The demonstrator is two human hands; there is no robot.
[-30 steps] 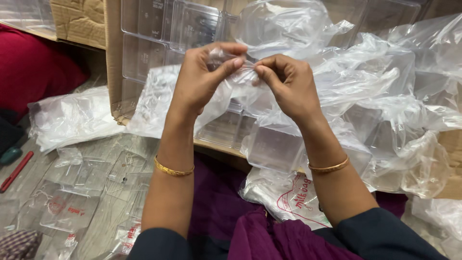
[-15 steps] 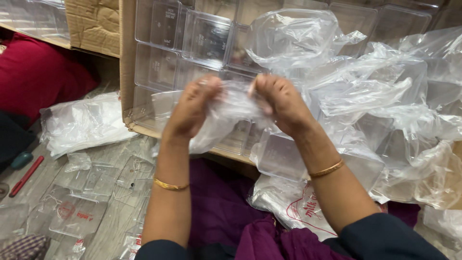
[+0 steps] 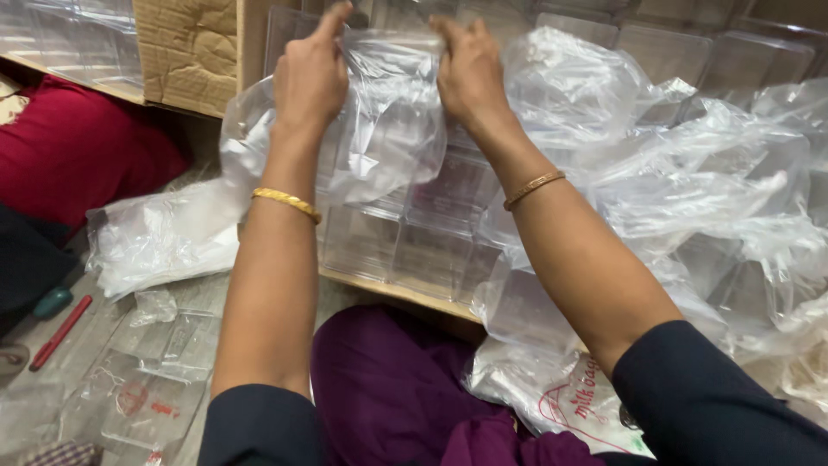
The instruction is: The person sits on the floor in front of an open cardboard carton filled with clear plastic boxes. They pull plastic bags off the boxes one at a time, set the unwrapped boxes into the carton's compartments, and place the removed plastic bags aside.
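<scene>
Fingertips cut off at top edge. Left hand [image 3: 312,79] and right hand [image 3: 470,73] fingers pinch clear plastic bag [image 3: 388,121] mouth; bag hangs downward, long axis vertical.

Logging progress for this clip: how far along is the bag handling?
Done: empty bags lie crumpled on the floor. In hand: left hand and right hand stretch a clear plastic bag open. Left: many clear containers remain stacked in the cardboard box.

Both forearms are bare, with dark navy sleeves [image 3: 699,397] pushed up near the elbows at the bottom of the frame. Each wrist wears a thin gold bangle [image 3: 286,202]. Purple cloth [image 3: 388,388] covers the lap, bottom centre.
</scene>
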